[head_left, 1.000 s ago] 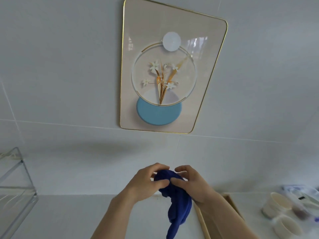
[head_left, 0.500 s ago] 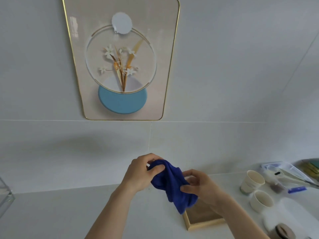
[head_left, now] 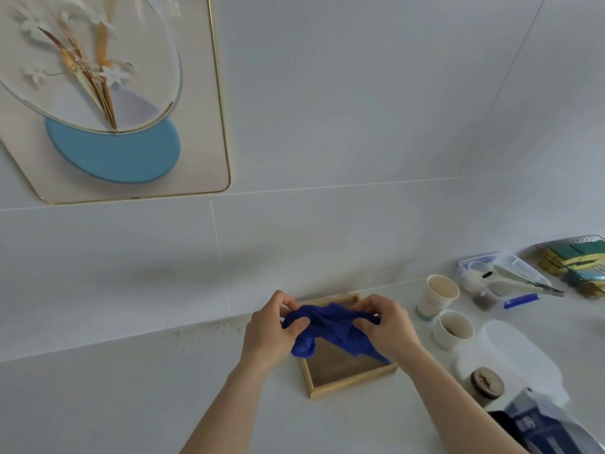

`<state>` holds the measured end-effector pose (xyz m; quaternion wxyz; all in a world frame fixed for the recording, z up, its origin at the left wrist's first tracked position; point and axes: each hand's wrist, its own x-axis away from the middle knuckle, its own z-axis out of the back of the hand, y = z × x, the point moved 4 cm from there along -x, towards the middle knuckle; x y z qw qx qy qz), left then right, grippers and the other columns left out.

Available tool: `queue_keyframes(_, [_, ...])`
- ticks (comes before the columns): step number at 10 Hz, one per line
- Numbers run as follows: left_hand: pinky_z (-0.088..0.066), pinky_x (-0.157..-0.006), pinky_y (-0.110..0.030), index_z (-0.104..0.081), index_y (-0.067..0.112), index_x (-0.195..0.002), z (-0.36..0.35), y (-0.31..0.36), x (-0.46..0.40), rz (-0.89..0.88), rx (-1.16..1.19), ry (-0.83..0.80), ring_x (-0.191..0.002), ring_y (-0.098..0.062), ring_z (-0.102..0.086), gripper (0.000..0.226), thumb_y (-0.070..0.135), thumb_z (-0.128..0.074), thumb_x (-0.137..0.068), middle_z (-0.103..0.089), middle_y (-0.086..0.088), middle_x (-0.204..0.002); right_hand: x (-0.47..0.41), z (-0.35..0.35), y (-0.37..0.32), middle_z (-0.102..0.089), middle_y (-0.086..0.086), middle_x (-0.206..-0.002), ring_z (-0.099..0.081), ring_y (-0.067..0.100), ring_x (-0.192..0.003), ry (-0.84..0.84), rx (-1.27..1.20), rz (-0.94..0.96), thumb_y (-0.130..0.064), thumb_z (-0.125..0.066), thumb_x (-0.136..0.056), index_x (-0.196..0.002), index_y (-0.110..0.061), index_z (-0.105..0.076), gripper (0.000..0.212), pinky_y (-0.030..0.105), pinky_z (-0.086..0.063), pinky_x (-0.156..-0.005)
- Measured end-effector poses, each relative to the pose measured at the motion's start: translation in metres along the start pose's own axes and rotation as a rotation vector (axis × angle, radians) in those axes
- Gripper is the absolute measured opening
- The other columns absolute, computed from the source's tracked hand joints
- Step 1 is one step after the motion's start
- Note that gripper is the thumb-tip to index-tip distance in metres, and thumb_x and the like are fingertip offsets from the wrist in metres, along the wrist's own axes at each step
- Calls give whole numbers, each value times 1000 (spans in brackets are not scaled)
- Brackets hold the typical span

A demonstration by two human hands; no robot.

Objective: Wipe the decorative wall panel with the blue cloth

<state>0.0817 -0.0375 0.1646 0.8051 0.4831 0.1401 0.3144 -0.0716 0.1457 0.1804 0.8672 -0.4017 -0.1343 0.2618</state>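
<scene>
The decorative wall panel (head_left: 196, 152) hangs on the white wall at the upper left, cut off by the frame's top and left edges; it has a thin gold rim, a clear ring with white flowers and a light blue disc. Low in the middle, my left hand (head_left: 271, 332) and my right hand (head_left: 386, 326) both grip the bunched blue cloth (head_left: 330, 326), stretched between them above a shallow wooden tray (head_left: 353, 381). The cloth is well below and to the right of the panel, apart from it.
On the white counter at the right stand two paper cups (head_left: 438, 296) (head_left: 453, 329), a clear lidded box with tongs (head_left: 510, 276), a stack of sponges (head_left: 576, 260), a white lid (head_left: 510, 358), a round wooden-topped jar (head_left: 486, 383) and a bag (head_left: 550, 427).
The view has swung right and down, so the panel slid to the upper left. My hands dropped over the wooden tray and pulled the cloth out sideways between them.
</scene>
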Motion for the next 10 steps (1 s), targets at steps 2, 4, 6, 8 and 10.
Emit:
queue_keyframes(2, [-51,-68,-25,-55,37,-92,-45,0,-28,68,5,10,-84,-5,-67,24,33,-78,-90,-69,16,-92,-24,8,30,-72,-13,-85,-67,15,-85,39,52,-31,-4,-70,-87,-91,-26,-71,23,26,-50,-69])
queue_keyframes(4, [-49,-67,-23,-50,39,-93,-81,-12,-59,95,-42,-4,-85,-4,-65,26,32,-75,-93,-66,17,-94,-51,-1,54,-69,-14,-82,-65,19,-81,44,112,-47,-8,-69,-87,-90,-34,-66,26,34,-54,-69])
queue_keyframes(6, [-47,-92,-25,-50,36,-130,-119,-52,-78,128,-89,-115,-119,-15,-65,41,27,-71,-97,-63,10,-131,-66,-37,95,-74,-1,-119,-66,25,-111,-39,186,-47,-11,-68,-93,-123,-24,-70,33,39,-56,-92])
queue_keyframes(8, [-11,-132,-42,-3,31,-168,-158,-103,-55,59,-638,-424,-163,-22,-9,89,58,-53,-100,-12,3,-177,-44,-99,158,-7,-1,-178,-5,26,-164,-502,597,-118,-54,-53,-103,-166,-36,-17,75,50,-12,-133])
queue_keyframes(10, [13,-130,-50,10,35,-166,-151,-116,-46,-41,-879,-408,-163,-27,15,91,70,-40,-99,16,1,-177,-44,-109,167,9,0,-178,18,32,-162,-473,771,-84,-71,-35,-101,-166,-38,-7,79,58,11,-130])
